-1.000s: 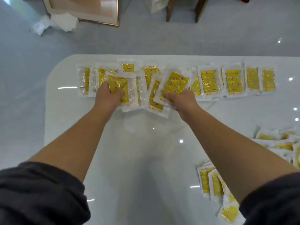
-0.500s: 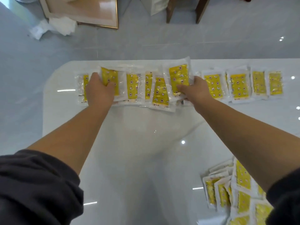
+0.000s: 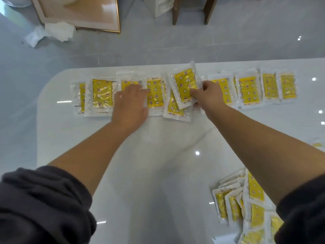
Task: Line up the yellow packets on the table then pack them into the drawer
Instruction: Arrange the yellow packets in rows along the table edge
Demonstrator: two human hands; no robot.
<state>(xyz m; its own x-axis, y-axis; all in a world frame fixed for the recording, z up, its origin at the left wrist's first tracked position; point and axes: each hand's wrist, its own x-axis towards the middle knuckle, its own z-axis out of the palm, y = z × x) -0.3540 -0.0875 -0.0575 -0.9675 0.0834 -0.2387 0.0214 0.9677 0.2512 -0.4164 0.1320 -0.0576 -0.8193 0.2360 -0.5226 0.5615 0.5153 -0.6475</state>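
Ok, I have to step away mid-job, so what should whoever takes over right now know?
Left hand: flat on the row of packets at the table's far edge.
Right hand: pinches a tilted packet over the row's middle.
Done: most of the row lined up.
To do: straighten the overlapping middle, line up the loose pile near right, then pack all; no drawer in view.

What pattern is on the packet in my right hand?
The packet is yellow with small stars and moons; head view.
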